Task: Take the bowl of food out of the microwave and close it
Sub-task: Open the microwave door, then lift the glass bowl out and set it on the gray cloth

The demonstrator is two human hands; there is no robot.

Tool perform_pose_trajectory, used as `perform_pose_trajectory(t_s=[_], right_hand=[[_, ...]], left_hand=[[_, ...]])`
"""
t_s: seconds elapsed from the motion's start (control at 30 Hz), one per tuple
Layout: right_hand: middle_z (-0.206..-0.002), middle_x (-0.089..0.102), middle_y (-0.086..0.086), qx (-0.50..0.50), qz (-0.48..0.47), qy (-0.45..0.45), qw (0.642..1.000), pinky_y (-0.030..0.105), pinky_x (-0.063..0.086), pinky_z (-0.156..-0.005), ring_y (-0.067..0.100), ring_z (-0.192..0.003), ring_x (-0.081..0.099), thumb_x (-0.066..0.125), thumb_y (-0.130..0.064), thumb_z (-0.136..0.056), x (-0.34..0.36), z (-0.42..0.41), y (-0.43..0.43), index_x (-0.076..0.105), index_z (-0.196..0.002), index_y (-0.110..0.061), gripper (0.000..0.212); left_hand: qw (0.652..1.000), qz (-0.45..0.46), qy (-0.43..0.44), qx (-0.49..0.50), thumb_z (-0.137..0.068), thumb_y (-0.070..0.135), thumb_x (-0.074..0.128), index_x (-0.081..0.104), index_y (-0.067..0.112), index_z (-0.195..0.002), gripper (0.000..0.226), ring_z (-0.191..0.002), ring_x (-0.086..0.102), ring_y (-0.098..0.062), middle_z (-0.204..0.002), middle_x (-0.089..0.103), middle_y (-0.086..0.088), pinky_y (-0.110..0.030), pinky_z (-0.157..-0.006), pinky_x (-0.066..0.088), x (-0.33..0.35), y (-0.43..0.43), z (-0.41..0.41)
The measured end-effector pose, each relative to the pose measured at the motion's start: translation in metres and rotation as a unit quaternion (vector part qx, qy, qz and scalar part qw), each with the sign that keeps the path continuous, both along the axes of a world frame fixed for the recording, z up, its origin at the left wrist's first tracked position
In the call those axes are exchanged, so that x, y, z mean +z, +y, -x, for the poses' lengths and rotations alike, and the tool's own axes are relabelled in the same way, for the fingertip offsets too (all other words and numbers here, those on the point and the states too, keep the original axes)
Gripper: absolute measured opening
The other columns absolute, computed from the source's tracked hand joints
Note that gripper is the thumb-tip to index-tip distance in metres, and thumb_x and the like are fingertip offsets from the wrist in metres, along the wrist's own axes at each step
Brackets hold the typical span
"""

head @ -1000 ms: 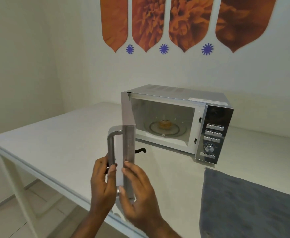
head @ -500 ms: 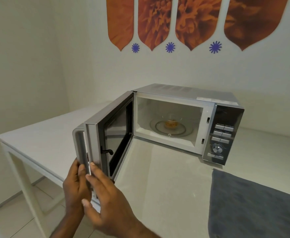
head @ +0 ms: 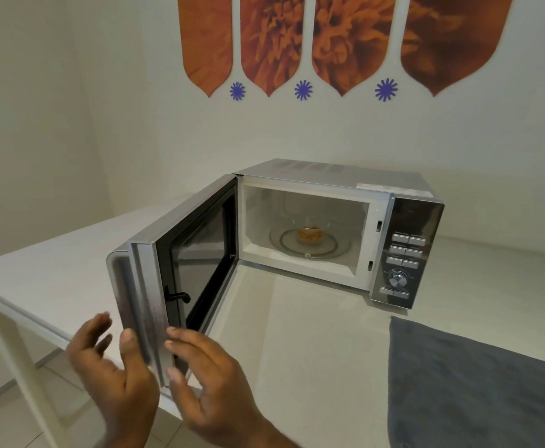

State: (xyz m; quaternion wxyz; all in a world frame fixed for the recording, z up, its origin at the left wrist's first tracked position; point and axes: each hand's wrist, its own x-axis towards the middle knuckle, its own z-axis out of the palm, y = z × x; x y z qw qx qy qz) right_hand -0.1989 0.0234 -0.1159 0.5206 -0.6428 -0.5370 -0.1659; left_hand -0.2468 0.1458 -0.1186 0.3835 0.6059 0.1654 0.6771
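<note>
A silver microwave (head: 335,179) stands on the white table (head: 297,334) with its door (head: 180,263) swung wide open to the left. Inside, a clear glass bowl of orange food (head: 310,233) sits in the middle of the round turntable. Both hands hover at the door's lower outer edge. My left hand (head: 116,373) is open, fingers spread, just left of the door handle. My right hand (head: 206,376) is open too, its fingertips close to the door's edge. Neither hand grips anything.
A grey cloth (head: 477,383) lies on the table at the lower right. The microwave's control panel (head: 405,253) with buttons and a dial faces me. The table's left edge and white leg (head: 16,354) drop to a tiled floor. Orange wall decals hang above.
The door has swung from half open to wide open. Both hands, which held the door's edge and handle, have let go and spread their fingers.
</note>
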Motion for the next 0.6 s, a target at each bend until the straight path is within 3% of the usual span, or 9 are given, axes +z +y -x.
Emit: perform_pose_trajectory(t_s=[0.1,0.17,0.23,0.4,0.5,0.6], right_hand=[[-0.130,0.063,0.002,-0.017,-0.034,0.006,0.999,0.025,0.048,-0.102,0.009,-0.123,0.057,0.058,-0.019,-0.097,0.002,-0.016,-0.018,0.063,-0.123,-0.013,0.026],[-0.126,0.065,0.002,-0.038,-0.031,0.015,0.999,0.027,0.049,-0.100,0.009,-0.120,0.058,0.057,-0.022,-0.098,0.002,-0.027,-0.029,0.063,-0.121,-0.014,0.025],[-0.122,0.066,0.000,-0.065,-0.032,0.028,0.997,0.027,0.050,-0.098,0.008,-0.116,0.059,0.056,-0.025,-0.098,0.001,-0.036,-0.039,0.064,-0.118,-0.016,0.023],[-0.109,0.068,-0.005,-0.139,-0.013,0.063,0.988,0.022,0.052,-0.088,0.005,-0.103,0.061,0.055,-0.026,-0.096,-0.009,-0.075,-0.079,0.067,-0.108,-0.020,0.018],[-0.104,0.069,-0.006,-0.167,0.026,0.098,0.981,0.025,0.053,-0.085,0.004,-0.098,0.062,0.058,-0.025,-0.094,-0.017,-0.092,-0.090,0.069,-0.103,-0.019,0.016],[-0.102,0.069,-0.006,-0.197,0.045,0.127,0.971,0.028,0.054,-0.085,0.005,-0.096,0.062,0.062,-0.023,-0.094,-0.021,-0.114,-0.100,0.070,-0.101,-0.017,0.013]], left_hand=[[0.995,-0.089,-0.034,0.022,-0.092,0.025,0.053,0.048,0.027,-0.117,0.026,-0.099,0.051,-0.022,-0.116,0.046,0.015,-0.031,-0.086,0.040,-0.002,-0.023,0.000],[0.989,-0.145,-0.012,-0.026,-0.091,0.024,0.054,0.050,0.028,-0.109,0.018,-0.098,0.052,-0.011,-0.114,0.047,0.018,-0.021,-0.088,0.039,-0.004,-0.045,-0.004],[0.979,-0.171,0.026,-0.111,-0.093,0.028,0.053,0.050,0.032,-0.105,0.013,-0.099,0.054,-0.010,-0.114,0.049,0.019,-0.019,-0.085,0.042,-0.007,-0.067,-0.012],[0.935,-0.171,0.204,-0.233,-0.095,0.031,0.047,0.047,0.039,-0.105,0.013,-0.096,0.055,-0.009,-0.108,0.047,0.024,-0.015,-0.080,0.041,-0.010,-0.098,-0.055],[0.916,-0.138,0.291,-0.240,-0.097,0.036,0.049,0.043,0.042,-0.112,0.018,-0.106,0.053,-0.006,-0.113,0.046,0.028,-0.013,-0.081,0.044,-0.010,-0.101,-0.073],[0.902,-0.103,0.339,-0.245,-0.093,0.038,0.054,0.040,0.041,-0.117,0.028,-0.109,0.052,-0.006,-0.122,0.046,0.020,-0.013,-0.082,0.043,-0.008,-0.104,-0.094]])
